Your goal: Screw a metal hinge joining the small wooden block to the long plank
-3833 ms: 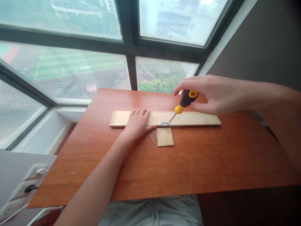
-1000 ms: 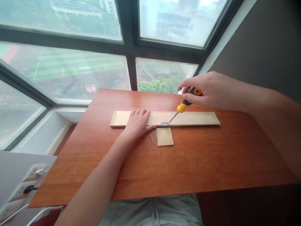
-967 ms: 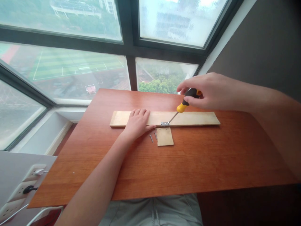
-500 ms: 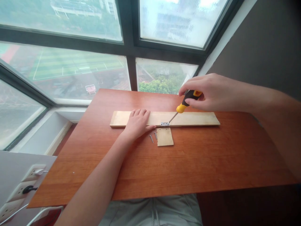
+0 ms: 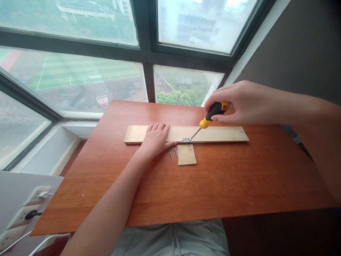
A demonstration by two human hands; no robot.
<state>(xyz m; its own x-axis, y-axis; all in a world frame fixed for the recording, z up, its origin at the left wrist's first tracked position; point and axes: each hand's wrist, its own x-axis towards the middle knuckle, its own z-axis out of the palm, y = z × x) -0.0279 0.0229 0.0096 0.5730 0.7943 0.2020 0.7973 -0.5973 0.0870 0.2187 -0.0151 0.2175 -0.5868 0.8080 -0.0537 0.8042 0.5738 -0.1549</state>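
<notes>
A long pale wooden plank lies across the reddish table. My left hand rests flat on the plank, fingers stretched out, pressing it down. My right hand is closed round the black and yellow handle of a screwdriver. Its tip sits on a small metal hinge at the plank's near edge. A small square wooden piece lies just below the hinge. Two loose screws lie beside it, close to my left thumb.
Large windows stand behind the table's far edge. A dark wall rises to the right. A white power strip with plugs and cables sits at the lower left, below the table's corner.
My right hand has shifted its fingers round the screwdriver handle, turning it slightly. The tip stays on the hinge. My left hand and the plank have not moved.
</notes>
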